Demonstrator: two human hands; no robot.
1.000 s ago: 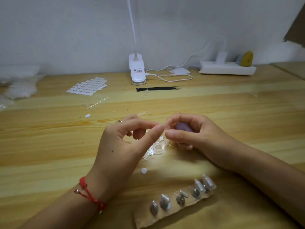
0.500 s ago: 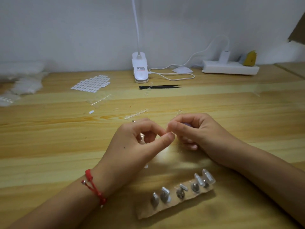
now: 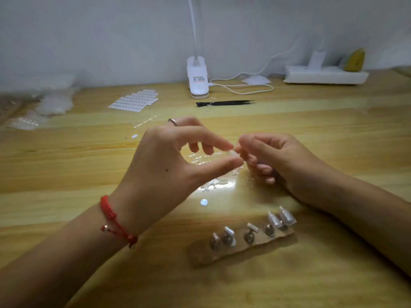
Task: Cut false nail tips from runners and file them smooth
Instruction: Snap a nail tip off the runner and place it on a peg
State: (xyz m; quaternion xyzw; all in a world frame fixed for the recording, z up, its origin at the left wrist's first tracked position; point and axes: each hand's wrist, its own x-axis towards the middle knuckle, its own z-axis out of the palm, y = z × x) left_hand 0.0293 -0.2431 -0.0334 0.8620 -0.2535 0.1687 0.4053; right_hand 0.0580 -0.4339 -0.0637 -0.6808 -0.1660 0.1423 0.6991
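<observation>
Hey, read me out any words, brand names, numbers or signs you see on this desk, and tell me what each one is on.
Label on the clip lamp base: small print with coloured patches, too blurred to read.
The power strip and the charger plugged into it: no markings can be made out.
Nothing else in view bears legible text, so no text can be quoted.

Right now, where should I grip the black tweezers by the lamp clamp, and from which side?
Probably at mid-length, from straight above, pinching across the narrow width, near side and far side. The black tweezers lie flat on the table, long axis left to right, thin points toward the right. The lamp clamp stands close behind the left end.
</observation>
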